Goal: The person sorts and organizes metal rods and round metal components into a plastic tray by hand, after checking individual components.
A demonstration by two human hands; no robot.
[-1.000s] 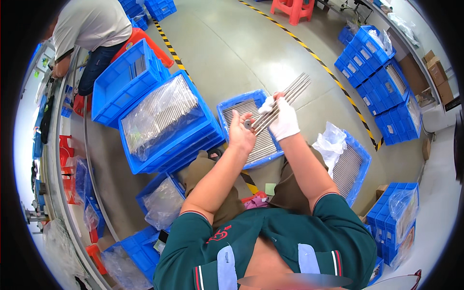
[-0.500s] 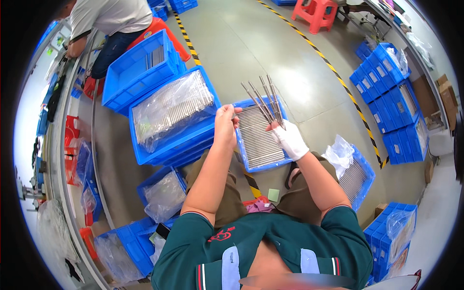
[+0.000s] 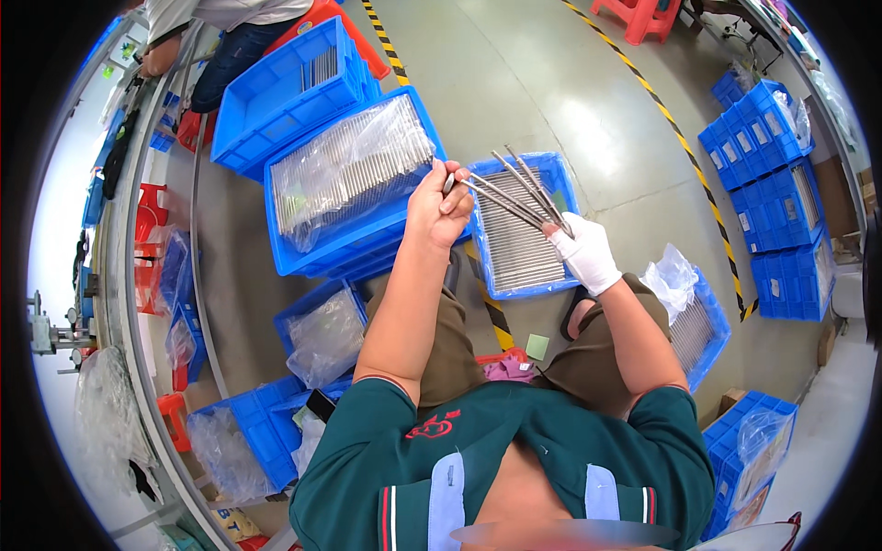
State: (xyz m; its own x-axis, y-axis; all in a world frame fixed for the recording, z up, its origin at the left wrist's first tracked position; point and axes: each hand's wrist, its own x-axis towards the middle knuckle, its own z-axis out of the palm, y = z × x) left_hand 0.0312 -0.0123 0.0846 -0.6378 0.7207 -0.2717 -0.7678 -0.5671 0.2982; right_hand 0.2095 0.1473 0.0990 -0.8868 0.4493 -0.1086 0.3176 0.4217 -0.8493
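My right hand (image 3: 588, 254), in a white glove, is closed around the lower ends of several thin metal rods (image 3: 511, 199). They fan out up and to the left. My bare left hand (image 3: 440, 206) is closed with a small metal piece (image 3: 448, 184) between thumb and fingers. The tip of one rod reaches this piece; whether it goes into it I cannot tell. Below the held rods stands a shallow blue crate (image 3: 524, 292), in which many similar rods lie side by side in a row.
To the left, stacked blue crates (image 3: 342, 260) hold more rods under clear plastic. Another blue crate (image 3: 715, 342) with rods and a plastic bag stands by my right knee. Stacked crates (image 3: 781, 220) line the right side. A person (image 3: 234, 46) sits at the bench, far left.
The rods have tilted leftward, and one rod's tip has come to the small piece in my left hand. The whole view has shifted, moving the crates rightward in it.
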